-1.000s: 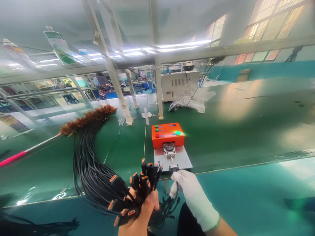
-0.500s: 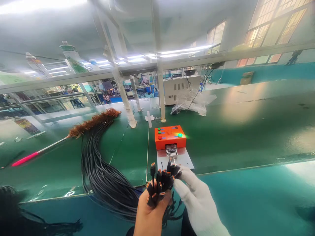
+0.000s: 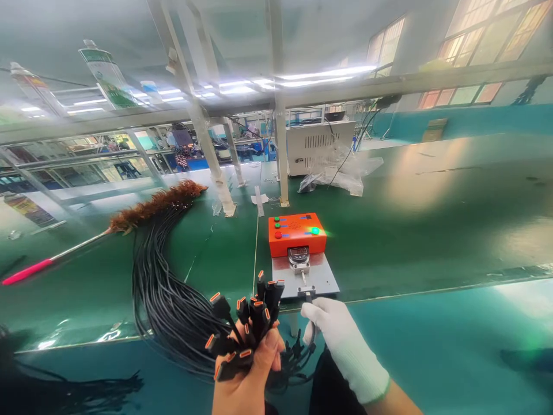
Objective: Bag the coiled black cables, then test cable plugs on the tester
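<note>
My bare left hand (image 3: 253,369) is closed around a bunch of black cable ends (image 3: 254,314) with orange-rimmed plugs. Their long black cables (image 3: 173,305) curve over the bench edge to the left. My right hand (image 3: 334,331), in a white glove, pinches a single black cable (image 3: 309,298) at the front of a metal fixture plate (image 3: 322,276). That plug's tip is hidden at the small clamp block. Behind the plate sits an orange box (image 3: 298,233) with a lit green light and a small digital gauge (image 3: 298,255).
A brown duster (image 3: 159,204) with a pink handle lies across the cables' far end. Metal posts (image 3: 280,144) rise behind the box, near a vented white cabinet (image 3: 319,147) and clear plastic (image 3: 341,176). More black cables (image 3: 86,383) hang at lower left.
My right hand has left the bunch and moved down to the fixture front with one cable. My left hand and the bunch have shifted left. The view has moved slightly.
</note>
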A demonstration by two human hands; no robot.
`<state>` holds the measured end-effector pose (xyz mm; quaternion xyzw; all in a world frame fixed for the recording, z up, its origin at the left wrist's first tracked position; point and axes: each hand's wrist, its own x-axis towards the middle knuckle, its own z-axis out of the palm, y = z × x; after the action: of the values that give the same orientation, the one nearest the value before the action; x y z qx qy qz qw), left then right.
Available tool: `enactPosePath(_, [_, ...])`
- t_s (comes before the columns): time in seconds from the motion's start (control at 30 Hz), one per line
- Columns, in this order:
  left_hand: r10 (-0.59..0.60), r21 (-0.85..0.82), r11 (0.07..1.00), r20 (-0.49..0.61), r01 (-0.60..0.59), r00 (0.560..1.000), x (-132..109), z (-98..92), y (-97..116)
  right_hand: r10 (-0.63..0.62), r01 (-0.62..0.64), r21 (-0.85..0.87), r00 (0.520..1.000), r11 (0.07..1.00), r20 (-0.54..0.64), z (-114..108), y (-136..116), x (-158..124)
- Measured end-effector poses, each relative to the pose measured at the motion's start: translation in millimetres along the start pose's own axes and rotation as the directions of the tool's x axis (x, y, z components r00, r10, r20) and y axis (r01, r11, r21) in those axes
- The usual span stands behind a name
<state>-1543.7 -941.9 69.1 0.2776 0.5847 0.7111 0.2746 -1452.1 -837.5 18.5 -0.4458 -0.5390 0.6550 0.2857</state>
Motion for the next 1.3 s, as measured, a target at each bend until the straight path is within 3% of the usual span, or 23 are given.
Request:
enactPosePath(0.2, [0.021,0.041,0.999,-0.002,-0.021,1.0,3,-0.8,-1,0.0,-0.001,0.018,1.0,1.0,0.017,-1,-1,8])
enactPosePath(0.33, [-0.034,0.015,0.999,0.013,0.034,0.999,7,1.4,2,0.017,-0.019,0.07,0.999,0.997,0.031,-1,4,13])
enactPosePath(0.57, [-0.013,-0.023,1.0,-0.08,0.011,0.997,5,1.7,9,0.031,-0.031,0.075,1.0,0.997,-0.002,1,1,12])
enactPosePath(0.7, [-0.024,-0.024,0.999,-0.033,0.023,0.999,7,0.6,9,0.024,-0.026,0.036,0.999,0.999,0.049,-2,3,7])
enactPosePath(0.8, [-0.056,-0.034,0.998,0.034,0.057,0.998,9,-2.7,8,0.028,-0.012,-0.23,0.997,0.973,0.066,-13,14,0])
enactPosePath(0.87, [-0.098,-0.052,0.993,0.059,0.101,0.993,10,-5.7,5,0.022,-0.029,-0.486,1.0,0.873,-0.02,-25,17,-5])
enactPosePath(0.93, [-0.122,-0.053,0.991,0.07,0.126,0.99,10,-8.2,1,-0.078,-0.059,-0.667,0.981,0.743,-0.175,-34,12,-13])
enactPosePath(1.0, [-0.112,-0.016,0.993,0.081,0.113,0.99,10,-8.8,-3,-0.275,0.008,-0.713,0.925,0.701,-0.261,-35,-2,-24])
enactPosePath(1.07, [-0.097,0.042,0.995,0.092,0.093,0.991,9,-6.5,-6,-0.439,0.232,-0.635,0.878,0.737,-0.188,-25,-20,-38])
enactPosePath(1.13, [-0.097,0.066,0.994,0.086,0.091,0.992,6,-2.2,-7,-0.494,0.449,-0.38,0.869,0.809,-0.023,-7,-35,-49])
enactPosePath(1.2, [-0.079,0.063,0.995,0.041,0.076,0.996,4,2.0,-6,-0.457,0.453,-0.125,0.889,0.883,-0.005,10,-40,-54])
enactPosePath(1.3, [0.013,0.06,0.998,-0.068,-0.009,0.998,4,3.3,-4,-0.231,0.255,0.124,0.957,0.959,-0.177,20,-29,-45])
